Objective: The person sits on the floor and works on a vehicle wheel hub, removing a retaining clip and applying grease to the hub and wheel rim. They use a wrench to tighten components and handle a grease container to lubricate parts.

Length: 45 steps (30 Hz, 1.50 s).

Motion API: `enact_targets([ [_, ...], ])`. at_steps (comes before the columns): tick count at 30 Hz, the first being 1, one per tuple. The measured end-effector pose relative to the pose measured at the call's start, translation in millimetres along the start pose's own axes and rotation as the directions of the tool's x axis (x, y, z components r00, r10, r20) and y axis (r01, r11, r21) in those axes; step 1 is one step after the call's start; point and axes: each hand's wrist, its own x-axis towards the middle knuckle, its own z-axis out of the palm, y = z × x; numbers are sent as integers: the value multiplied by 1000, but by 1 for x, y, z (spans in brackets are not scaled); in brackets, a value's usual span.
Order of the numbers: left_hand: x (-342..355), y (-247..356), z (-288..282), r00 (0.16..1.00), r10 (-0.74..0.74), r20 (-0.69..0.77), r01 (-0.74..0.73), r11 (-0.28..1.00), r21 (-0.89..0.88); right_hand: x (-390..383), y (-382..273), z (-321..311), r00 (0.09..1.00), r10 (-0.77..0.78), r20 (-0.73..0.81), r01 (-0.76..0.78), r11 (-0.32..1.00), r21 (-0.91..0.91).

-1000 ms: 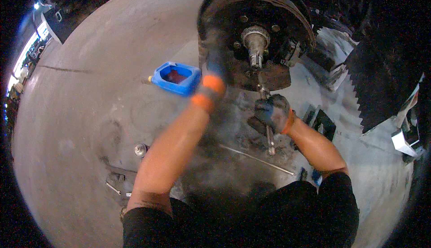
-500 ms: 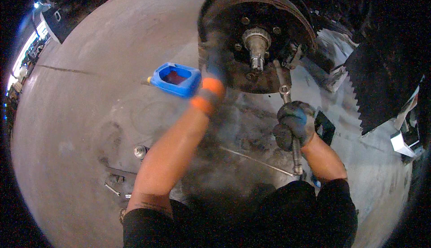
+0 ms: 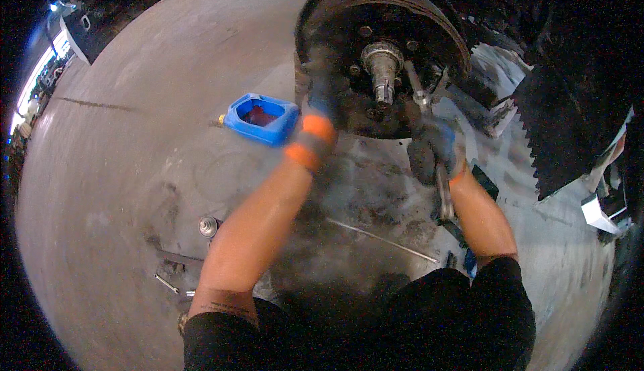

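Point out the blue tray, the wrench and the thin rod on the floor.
blue tray (image 3: 260, 120): head view, near rim.
wrench (image 3: 443, 193): head view, handle below the right hand (image 3: 435, 151).
thin rod (image 3: 382, 240): head view, mid-length.

Plain grey concrete floor (image 3: 121, 170), pretty stained and dusty near the middle. A blue plastic container (image 3: 260, 119) sits on it at the far side, just left of the wheel hub. Nearer in on the left there's a small round metal part (image 3: 208, 225) and a few little metal bits (image 3: 171, 270). A thin metal rod (image 3: 382, 240) lies flat toward the right.
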Motion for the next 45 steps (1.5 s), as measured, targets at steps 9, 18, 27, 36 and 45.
enact_targets([
  [9, -16, 30, 18, 991, -124, -45, 114, 978, -178, -32, -56, 42, 944, 43, 326, -38, 999, -21],
  [18, -16, 27, 16, 999, -40, -15, 35, 974, -225, -53, -30, 85, 805, 589, 68, -582, 764, 278],
  [27, -3, -8, 14, 994, -112, 15, 109, 922, -371, -4, -69, -30, 992, 39, 117, -16, 982, -187],
  [36, -1, 2, 14, 997, -61, 49, 72, 961, -268, 17, 19, 20, 565, 678, 470, -294, -367, 883],
  [45, -7, 20, 14, 972, -227, -56, 214, 961, -177, -42, -55, 21, 500, 412, 762, -64, -860, 507],
])
